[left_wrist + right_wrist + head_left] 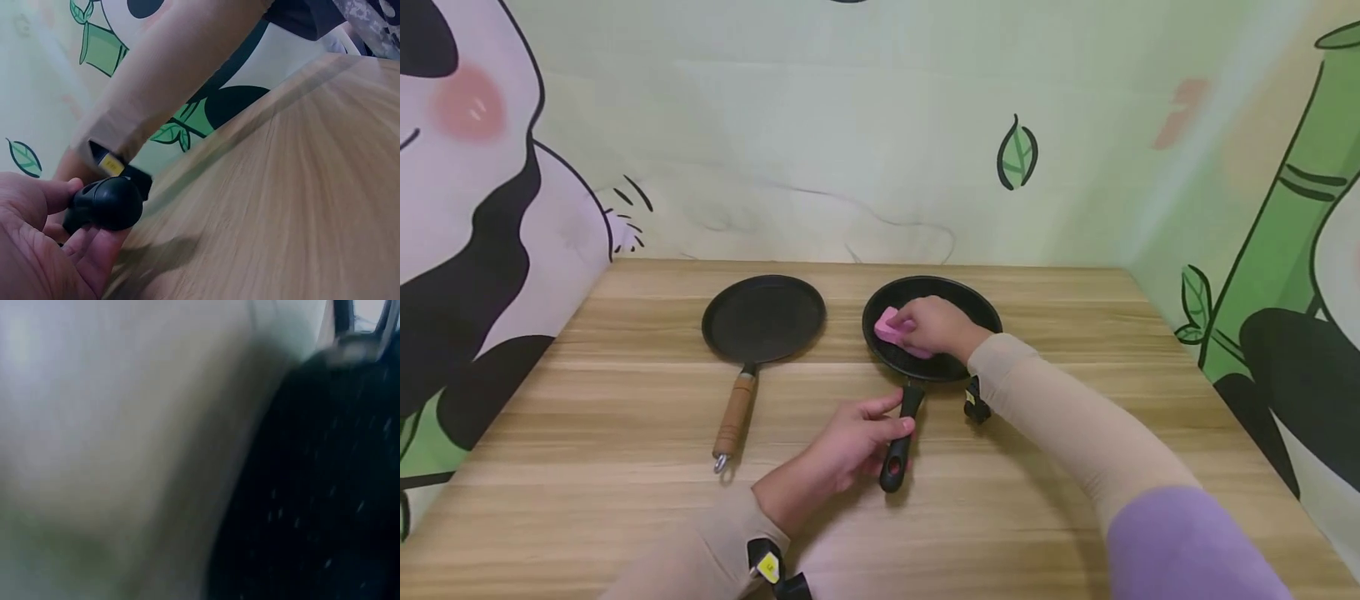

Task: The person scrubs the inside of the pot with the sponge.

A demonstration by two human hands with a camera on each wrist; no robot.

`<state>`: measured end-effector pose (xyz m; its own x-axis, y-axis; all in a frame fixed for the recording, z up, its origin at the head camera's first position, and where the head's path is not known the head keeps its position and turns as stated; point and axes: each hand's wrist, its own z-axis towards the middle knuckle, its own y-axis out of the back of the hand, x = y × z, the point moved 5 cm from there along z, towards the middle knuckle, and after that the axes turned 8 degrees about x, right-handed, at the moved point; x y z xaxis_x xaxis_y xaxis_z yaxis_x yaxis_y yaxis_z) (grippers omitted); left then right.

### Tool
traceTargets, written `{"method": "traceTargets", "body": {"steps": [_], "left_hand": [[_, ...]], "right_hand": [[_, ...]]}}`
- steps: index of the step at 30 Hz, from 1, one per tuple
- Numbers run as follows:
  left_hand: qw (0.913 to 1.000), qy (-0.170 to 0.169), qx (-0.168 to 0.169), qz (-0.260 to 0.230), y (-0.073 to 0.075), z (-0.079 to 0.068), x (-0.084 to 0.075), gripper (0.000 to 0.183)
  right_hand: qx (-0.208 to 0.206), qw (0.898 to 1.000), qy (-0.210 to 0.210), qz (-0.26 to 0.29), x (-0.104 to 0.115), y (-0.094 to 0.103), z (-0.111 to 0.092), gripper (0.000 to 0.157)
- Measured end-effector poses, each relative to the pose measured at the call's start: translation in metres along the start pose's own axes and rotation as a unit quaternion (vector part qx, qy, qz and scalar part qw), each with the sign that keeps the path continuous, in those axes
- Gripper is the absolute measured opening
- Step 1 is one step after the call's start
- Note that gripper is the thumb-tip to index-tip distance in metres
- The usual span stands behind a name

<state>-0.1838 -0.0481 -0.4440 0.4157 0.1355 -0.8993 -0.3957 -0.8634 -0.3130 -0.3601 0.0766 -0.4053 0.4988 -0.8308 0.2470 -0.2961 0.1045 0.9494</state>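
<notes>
A black frying pan point(951, 293) sits toward the back of the wooden table, its black handle point(892, 467) pointing to the front. My left hand point(850, 437) grips that handle, with the thumb across its top. In the left wrist view the rounded handle end point(117, 203) shows between the thumb and fingers of this hand point(31, 240). Inside the pan, my right hand point(942, 325) holds a pink sponge point(889, 325) low over the pan's left part. The right wrist view is blurred, with a dark speckled surface point(312, 506) filling its right side.
To the left lies a flat black pan point(763, 317) with a wooden handle point(734, 417) and a metal hanging loop. Behind the table point(647, 400) stands a pale green wall point(820, 150) painted with pandas and bamboo.
</notes>
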Motion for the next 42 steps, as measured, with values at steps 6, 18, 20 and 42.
{"method": "traceTargets", "body": {"steps": [6,18,20,42], "left_hand": [[0.9997,-0.024,-0.009,0.000,-0.008,0.001,0.000,0.060],[0.9989,-0.041,-0.021,0.001,-0.011,-0.001,0.003,0.057],[0.9990,-0.040,-0.017,0.003,-0.012,-0.001,0.003,0.057],[0.9995,-0.015,-0.026,0.006,-0.015,0.002,0.002,0.061]], "right_hand": [[-0.005,0.999,-0.043,-0.026,-0.021,0.010,0.005,0.038],[0.011,0.997,-0.072,-0.035,-0.044,0.013,-0.010,0.038],[0.008,0.997,-0.066,-0.031,-0.045,0.014,-0.012,0.037],[0.005,0.996,0.089,0.014,0.008,-0.005,-0.004,0.030]]}}
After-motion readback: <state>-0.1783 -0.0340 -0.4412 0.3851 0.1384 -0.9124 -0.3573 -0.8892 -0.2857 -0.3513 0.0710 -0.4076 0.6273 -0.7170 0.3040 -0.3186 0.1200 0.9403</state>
